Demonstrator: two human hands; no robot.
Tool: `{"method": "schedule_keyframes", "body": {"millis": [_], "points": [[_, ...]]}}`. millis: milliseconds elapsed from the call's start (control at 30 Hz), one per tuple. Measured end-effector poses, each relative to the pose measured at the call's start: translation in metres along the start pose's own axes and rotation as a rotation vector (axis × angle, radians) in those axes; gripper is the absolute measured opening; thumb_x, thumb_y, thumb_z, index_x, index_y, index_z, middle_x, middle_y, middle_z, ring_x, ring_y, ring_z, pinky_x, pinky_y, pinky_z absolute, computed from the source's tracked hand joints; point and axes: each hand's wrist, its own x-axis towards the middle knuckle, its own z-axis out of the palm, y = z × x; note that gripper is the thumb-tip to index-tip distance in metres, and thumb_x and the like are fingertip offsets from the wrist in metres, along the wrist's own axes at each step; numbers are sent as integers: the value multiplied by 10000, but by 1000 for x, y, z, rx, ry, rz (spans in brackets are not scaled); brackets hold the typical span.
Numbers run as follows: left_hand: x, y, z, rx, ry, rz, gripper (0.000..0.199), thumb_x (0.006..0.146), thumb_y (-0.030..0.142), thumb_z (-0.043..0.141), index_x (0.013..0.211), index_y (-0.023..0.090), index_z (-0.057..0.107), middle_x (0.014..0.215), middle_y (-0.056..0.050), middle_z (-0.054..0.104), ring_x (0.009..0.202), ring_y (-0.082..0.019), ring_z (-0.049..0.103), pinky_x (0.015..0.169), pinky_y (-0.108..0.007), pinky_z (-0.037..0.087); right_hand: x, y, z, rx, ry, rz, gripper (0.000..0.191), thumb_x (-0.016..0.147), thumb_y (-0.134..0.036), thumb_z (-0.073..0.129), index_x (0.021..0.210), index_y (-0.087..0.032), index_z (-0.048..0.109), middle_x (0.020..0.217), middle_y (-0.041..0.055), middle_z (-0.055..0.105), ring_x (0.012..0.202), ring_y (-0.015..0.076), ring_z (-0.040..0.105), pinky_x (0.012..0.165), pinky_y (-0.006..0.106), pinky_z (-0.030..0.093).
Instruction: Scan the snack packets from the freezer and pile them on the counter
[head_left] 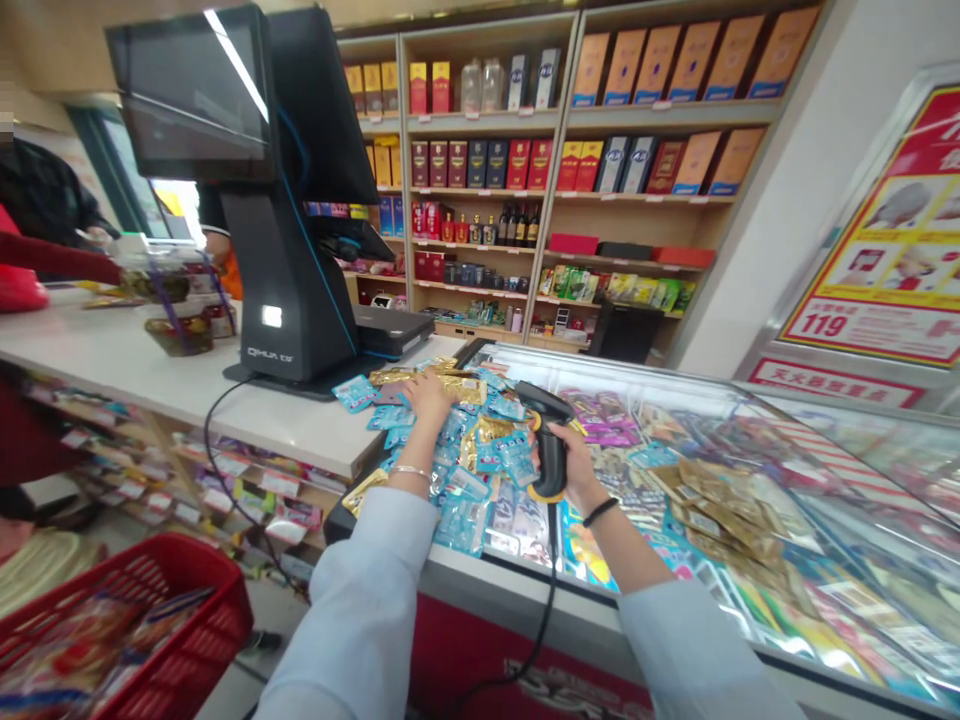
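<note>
My left hand [429, 400] is over the pile, fingers bent round a shiny gold packet [466, 388]. Small blue packets [457, 430] and more gold ones lie heaped beneath and around it on the glass-topped freezer. My right hand [576, 458] grips a black and yellow barcode scanner [553, 450] by its handle. The scanner's head points left, over the heap, and its cable hangs down the freezer's front. To the right of the scanner, larger brown-gold packets [724, 515] lie in a loose stack on the glass.
A black till [300, 270] with two screens stands on the white counter [315, 425] at left, beside tied jars [176, 320]. A red basket [172, 620] with packaged goods is at lower left. Other people stand across the counter. Shelves of boxes [480, 165] line the back wall.
</note>
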Motion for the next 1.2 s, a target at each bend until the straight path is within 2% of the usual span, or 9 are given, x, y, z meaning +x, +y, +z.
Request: {"method": "schedule_keyframes", "body": {"millis": [133, 267, 367, 433, 533, 733, 1200], "points": [[7, -1, 9, -373, 31, -32, 642, 649, 214, 755, 1223, 133, 479, 1249, -192, 590, 1135, -306, 565, 947, -407, 426, 4, -6, -9, -45, 94, -39, 271, 682, -418, 669, 744, -162, 606, 597, 23, 647, 370, 125, 534, 328, 226, 410], [15, -3, 17, -561, -79, -2, 301, 718, 219, 656, 1005, 149, 601, 995, -101, 693, 912, -227, 646, 838, -326, 478, 3, -13, -12, -86, 66, -71, 238, 708, -399, 634, 704, -164, 600, 553, 37, 638, 361, 131, 522, 321, 230, 395], [16, -3, 17, -653, -59, 14, 192, 752, 205, 593, 930, 143, 627, 944, -91, 696, 890, -220, 643, 842, -326, 476, -1, -18, -7, -140, 27, -107, 229, 711, -389, 639, 699, -164, 593, 543, 38, 639, 347, 134, 517, 319, 236, 393], [14, -2, 14, -672, 18, 66, 200, 773, 189, 560, 959, 152, 623, 969, -80, 691, 925, -213, 635, 873, -328, 468, -4, -19, -4, -183, 9, -139, 237, 699, -383, 671, 744, -163, 597, 580, 34, 657, 343, 132, 526, 319, 232, 392], [9, 2, 4, -685, 73, 168, 189, 809, 197, 527, 969, 173, 622, 991, -67, 691, 971, -207, 626, 917, -331, 454, -7, -19, 0, -262, -23, -167, 274, 699, -382, 706, 828, -163, 602, 643, 33, 682, 346, 131, 541, 320, 228, 400], [-3, 12, -11, -699, 69, 283, 212, 848, 211, 492, 1013, 200, 623, 1032, -47, 696, 1014, -200, 621, 945, -318, 441, -8, -16, 2, -245, -20, -166, 266, 694, -388, 695, 797, -170, 584, 635, 31, 677, 346, 133, 542, 317, 229, 410], [-7, 13, -13, -694, 129, 205, 232, 872, 241, 459, 1038, 210, 619, 992, -48, 697, 958, -211, 633, 899, -322, 461, -8, -18, 4, -167, -10, -123, 239, 665, -366, 668, 769, -173, 574, 590, 17, 663, 333, 131, 529, 309, 227, 405]]}}
